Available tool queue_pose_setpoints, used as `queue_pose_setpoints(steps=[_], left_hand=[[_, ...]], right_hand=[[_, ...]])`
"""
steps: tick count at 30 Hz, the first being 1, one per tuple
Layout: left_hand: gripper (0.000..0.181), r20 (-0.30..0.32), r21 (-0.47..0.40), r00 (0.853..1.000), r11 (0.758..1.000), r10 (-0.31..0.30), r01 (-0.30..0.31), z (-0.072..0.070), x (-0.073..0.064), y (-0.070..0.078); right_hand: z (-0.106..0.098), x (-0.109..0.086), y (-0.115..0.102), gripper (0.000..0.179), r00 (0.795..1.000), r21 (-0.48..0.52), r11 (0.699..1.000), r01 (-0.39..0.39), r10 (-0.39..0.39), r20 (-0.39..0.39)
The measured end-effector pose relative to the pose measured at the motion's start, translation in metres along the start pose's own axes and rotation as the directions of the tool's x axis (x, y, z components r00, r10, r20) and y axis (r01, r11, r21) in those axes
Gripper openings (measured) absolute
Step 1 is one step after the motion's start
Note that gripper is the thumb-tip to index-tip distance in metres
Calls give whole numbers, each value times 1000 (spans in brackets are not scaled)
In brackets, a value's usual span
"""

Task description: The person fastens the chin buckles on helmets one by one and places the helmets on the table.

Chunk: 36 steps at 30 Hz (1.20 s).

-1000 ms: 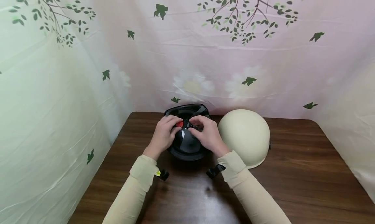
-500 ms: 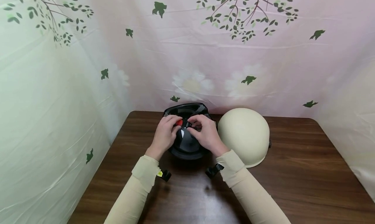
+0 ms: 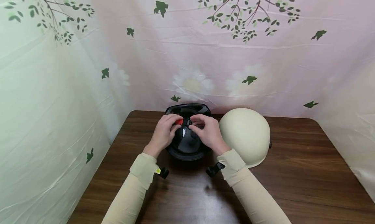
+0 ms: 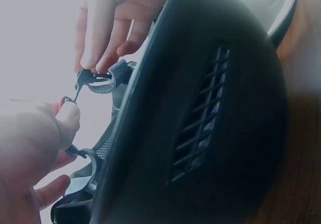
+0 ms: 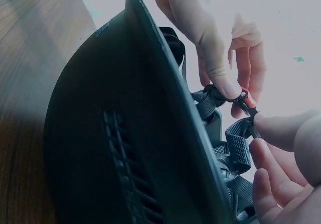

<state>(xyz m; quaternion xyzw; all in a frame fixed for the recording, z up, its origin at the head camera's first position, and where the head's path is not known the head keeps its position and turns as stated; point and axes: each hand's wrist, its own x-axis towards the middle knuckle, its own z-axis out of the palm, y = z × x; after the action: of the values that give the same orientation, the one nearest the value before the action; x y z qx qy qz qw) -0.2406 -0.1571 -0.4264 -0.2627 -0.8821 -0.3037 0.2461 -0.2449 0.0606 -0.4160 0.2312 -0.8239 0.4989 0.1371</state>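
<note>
A black helmet lies upturned on the table, its hollow side up. Its webbing chin strap is raised above the rim in the right wrist view. My left hand pinches the buckle's red-marked half between thumb and fingers. Opposite it, my right hand pinches the black half of the buckle, with the strap looping below. Both halves are end to end, right at each other over the helmet's opening. Fingertips partly hide where they meet.
A cream helmet rests dome up, just right of the black one. The brown wooden table ends at a printed cloth backdrop behind and on both sides. Small wrist cameras hang under the sleeves.
Both hands keep their pinch on the buckle halves above the black helmet. Only slight shifts of the fingers and of the helmet show.
</note>
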Motion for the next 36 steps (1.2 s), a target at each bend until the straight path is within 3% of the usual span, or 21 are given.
queue_pose_setpoints(steps=[7,27,36], left_hand=[[28,3,-11,1000,1000,11,-11,-1,1,0],[25,20,35,1000,999,12,-12,0,2,5],[24,20,106,1000,994,23,-24,5,1,7]], right_hand=[[-4,1,0,27,999,-7,999,-34,34,15],[-1,-3,2,23,999,-53,998,45,-45,-14],[3,-5,2,23,999,-43,998,49,-50,-21]])
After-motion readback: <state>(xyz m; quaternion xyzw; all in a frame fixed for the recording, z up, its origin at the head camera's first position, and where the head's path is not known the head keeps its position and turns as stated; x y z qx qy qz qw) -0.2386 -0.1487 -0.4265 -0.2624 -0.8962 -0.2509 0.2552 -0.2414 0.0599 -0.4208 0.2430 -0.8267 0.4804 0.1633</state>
